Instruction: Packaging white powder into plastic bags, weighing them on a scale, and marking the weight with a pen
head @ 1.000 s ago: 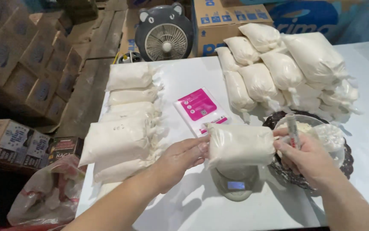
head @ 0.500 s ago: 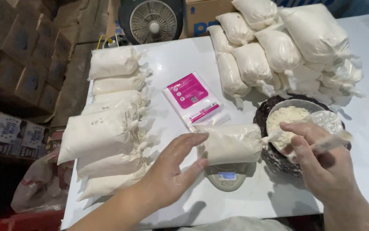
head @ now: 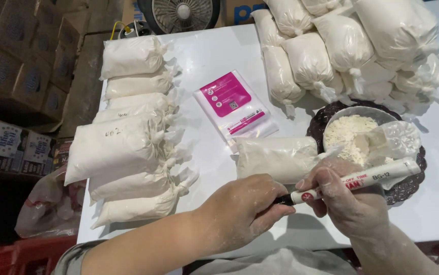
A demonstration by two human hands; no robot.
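Two hands meet on one white marker pen (head: 354, 182) low in the centre of the head view: my left hand (head: 245, 209) is clenched around its dark cap end, and my right hand (head: 349, 201) grips the barrel, which slants up toward the right of the frame. Both are dusted with flour, so I judge the grip to be slippery; a sharp tug could send the cap or the pen skidding off the white table (head: 214, 56).

Just above my knuckles lies the filled flour bag (head: 278, 158) on its side, near the middle of the frame. If my hands jerk apart, an elbow or wrist could knock it, and I cannot tell whether its mouth is tied. To the right of it, touching distance from the pen's far end, sits the bowl of loose flour (head: 351, 135) on a dark patterned tray (head: 407, 188), with a crumpled clear bag (head: 395, 140) resting in it; the swinging barrel could catch that rim and spill powder.

Left of centre, a row of tied flour bags (head: 128, 147) runs up the frame, and a heap of more bags (head: 351, 46) fills the upper right. Between them lies a pink-and-white packet of bags (head: 234, 109). A fan (head: 181, 12) stands at the top edge, cardboard boxes (head: 16, 76) stack along the left.
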